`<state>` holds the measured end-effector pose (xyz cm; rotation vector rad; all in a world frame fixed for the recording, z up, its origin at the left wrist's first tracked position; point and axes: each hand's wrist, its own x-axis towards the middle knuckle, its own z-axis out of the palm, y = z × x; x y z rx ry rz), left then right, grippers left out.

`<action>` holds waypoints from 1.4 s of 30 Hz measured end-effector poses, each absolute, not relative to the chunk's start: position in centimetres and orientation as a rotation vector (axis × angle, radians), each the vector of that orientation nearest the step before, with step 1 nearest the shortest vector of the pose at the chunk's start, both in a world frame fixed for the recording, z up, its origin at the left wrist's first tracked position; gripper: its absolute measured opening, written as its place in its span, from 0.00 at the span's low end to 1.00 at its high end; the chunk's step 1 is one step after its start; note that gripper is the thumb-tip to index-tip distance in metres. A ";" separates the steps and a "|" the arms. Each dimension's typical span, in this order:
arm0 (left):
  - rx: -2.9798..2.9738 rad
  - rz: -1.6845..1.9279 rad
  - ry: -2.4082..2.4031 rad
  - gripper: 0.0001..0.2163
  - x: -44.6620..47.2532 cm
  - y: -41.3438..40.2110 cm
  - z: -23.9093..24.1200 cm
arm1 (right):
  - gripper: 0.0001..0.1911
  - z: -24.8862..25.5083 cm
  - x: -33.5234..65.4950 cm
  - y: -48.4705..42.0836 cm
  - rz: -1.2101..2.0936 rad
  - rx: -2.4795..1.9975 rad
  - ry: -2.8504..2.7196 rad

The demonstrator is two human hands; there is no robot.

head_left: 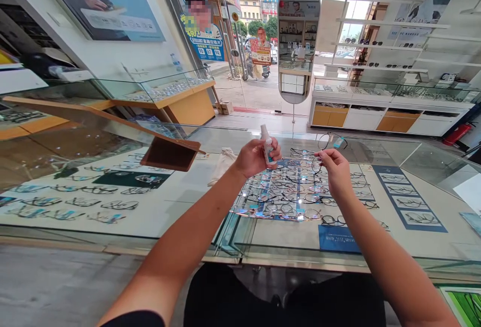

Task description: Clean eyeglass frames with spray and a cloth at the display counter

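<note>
My left hand (255,156) is wrapped round a small white spray bottle (266,144), held upright with its nozzle on top, above a glass display counter (413,167). My right hand (336,167) pinches the temple of a pair of thin dark-framed glasses (330,141), which it holds up just right of the bottle. A small tag hangs on the glasses near the lens. Both hands hover over several rows of spectacle frames (293,192) lying under the glass.
A white cloth (223,161) lies on the counter left of my left hand. A tilted wooden tray (169,152) juts over the glass at left. An oval standing mirror (298,41), wall shelves and more display cases stand beyond.
</note>
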<state>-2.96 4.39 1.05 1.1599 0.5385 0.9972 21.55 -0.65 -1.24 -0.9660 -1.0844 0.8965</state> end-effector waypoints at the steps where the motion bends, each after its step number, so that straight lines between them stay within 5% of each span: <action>1: 1.174 0.989 0.547 0.30 -3.0 4.2 1.2 | 0.20 -1.2 21.4 -0.8 0.906 -0.962 -1.096; 4: 1.207 0.984 0.602 0.41 -3.0 3.9 1.6 | 0.20 -1.2 21.1 -1.0 0.943 -0.955 -1.115; 9: 1.226 0.928 0.572 0.44 -3.1 3.8 1.6 | 0.19 -1.0 20.9 -1.3 1.015 -0.943 -1.118; 31: 1.932 1.037 0.795 0.30 -0.6 3.5 -0.9 | 0.24 -0.7 19.1 -3.4 1.253 -0.882 -1.366; 42: 1.803 1.074 0.661 0.38 -0.7 3.6 -0.7 | 0.26 -0.3 19.6 -2.2 1.329 -0.801 -0.965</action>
